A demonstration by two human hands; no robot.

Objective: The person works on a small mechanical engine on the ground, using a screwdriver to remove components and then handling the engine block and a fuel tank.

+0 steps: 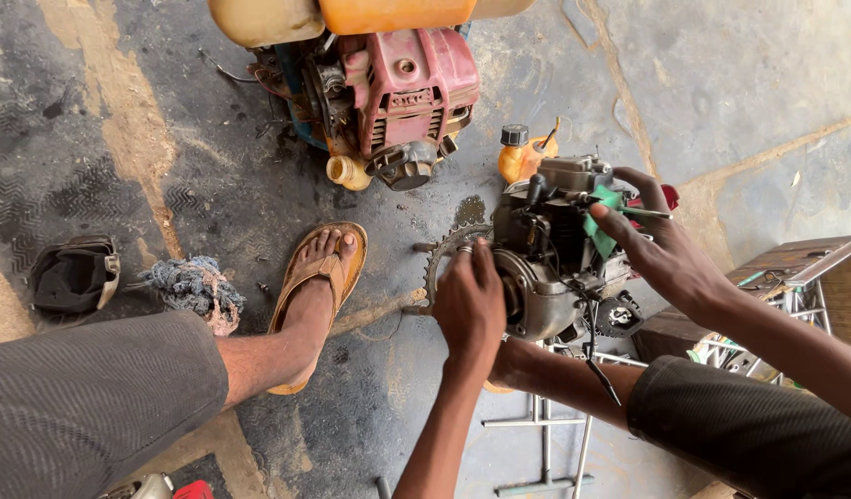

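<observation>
A small grey engine [553, 249] sits propped in front of me above a metal frame. My left hand [470, 300] is curled against its round side cover, fingers closed on a part I cannot make out. My right hand [652, 242] rests on the engine's top right, fingers spread over a green piece [603, 222]. A toothed sprocket [444, 254] lies on the concrete floor just left of the engine.
A red engine with a yellow tank [393, 79] stands farther away. A small orange bottle [520, 155] is beside it. My sandalled foot [319, 277], a blue rag [196, 286], and a dark pouch [74, 273] are at left. A wooden stool [795, 268] is right.
</observation>
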